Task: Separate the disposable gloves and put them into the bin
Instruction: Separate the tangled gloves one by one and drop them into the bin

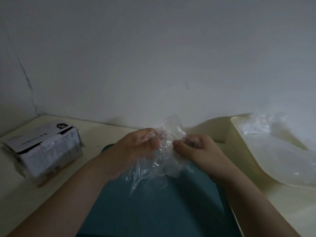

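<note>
Teal tray (153,211): foreground, on cream table (95,134), under both forearms. Clump of clear disposable gloves (164,161): crumpled, held above the tray's far end between both hands. Left hand (136,146): fingers curled into the clump's left side. Right hand (200,149): thumb and fingers pinching its right side. Cream bin (242,146): right of the tray, holding loose clear film (266,129), too blurred to name. White printed cardboard box (49,151): far left on the table, top flaps open. Grey wall (153,57): behind.
</note>
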Motion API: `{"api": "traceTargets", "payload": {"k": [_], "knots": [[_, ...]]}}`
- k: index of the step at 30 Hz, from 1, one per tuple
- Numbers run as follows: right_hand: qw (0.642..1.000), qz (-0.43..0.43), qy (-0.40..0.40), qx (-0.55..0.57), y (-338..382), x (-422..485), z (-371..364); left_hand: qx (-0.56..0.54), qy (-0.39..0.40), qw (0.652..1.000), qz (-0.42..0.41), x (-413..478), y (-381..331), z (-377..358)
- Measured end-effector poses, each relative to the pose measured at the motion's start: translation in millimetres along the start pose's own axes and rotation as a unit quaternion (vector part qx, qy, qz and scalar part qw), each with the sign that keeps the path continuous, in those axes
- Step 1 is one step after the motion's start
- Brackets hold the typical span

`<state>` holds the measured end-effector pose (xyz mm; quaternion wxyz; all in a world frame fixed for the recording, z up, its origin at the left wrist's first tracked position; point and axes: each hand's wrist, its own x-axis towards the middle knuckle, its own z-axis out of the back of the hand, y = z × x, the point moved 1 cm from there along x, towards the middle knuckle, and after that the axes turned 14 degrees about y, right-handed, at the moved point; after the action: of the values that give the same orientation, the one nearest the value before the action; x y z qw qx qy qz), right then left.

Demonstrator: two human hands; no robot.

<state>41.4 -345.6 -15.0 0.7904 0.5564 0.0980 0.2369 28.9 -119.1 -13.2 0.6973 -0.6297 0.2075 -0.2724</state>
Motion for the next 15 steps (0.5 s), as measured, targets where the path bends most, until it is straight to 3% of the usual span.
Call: {"api": "traceTargets", "payload": {"k": [5,7,11,15], "knots": [[0.992,-0.046,0.074,0.088,3.4,-3.3,-1.9,0.014,-0.119,0.993,0.020,5.1,6.8,-7.0],[0.991,-0.065,0.015,0.117,1.4,-1.2,-0.5,-0.027,-0.131,0.990,0.045,3.7,10.6,-4.1],[0.965,-0.116,-0.147,0.186,-10.5,4.1,10.2,-0.002,-0.182,0.980,0.076,0.2,11.3,5.5],[0.955,-0.069,-0.220,0.186,-16.4,6.9,15.3,-0.086,-0.234,0.966,0.063,3.7,10.9,9.9]]}}
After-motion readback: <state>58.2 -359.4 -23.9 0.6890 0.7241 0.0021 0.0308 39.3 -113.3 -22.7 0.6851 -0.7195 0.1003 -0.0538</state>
